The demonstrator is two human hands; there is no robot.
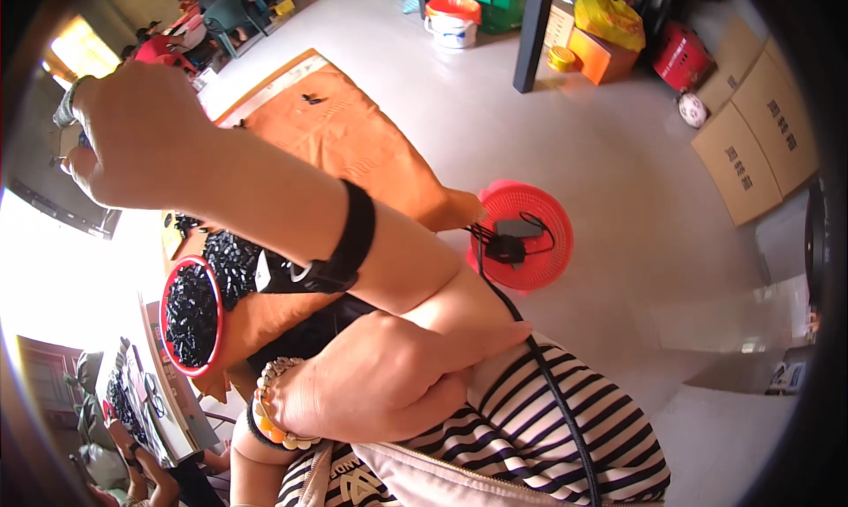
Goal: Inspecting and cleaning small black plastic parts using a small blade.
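Note:
My right arm reaches up across the view to the upper left, bare to the elbow, with a black strap (358, 229) and small device round the forearm. At its end my right hand (132, 136) is closed; a grey band shows at its fingers, and what they hold is hidden. Across my lower body, my left hand (380, 379), with a beaded bracelet (269, 405), lies against my right arm near the elbow. Its fingers are curled, the index finger stretched to a black cable (552, 383). Whether it grips the striped sleeve (565, 392) I cannot tell.
Under my right arm, an orange-covered table (344, 127) bears a red-rimmed basket (218, 321) of small black parts and a loose heap (231, 260). A red basket (552, 268) beside it holds cables. Cartons (738, 167), a post (534, 39) and a bucket (453, 26) stand farther off.

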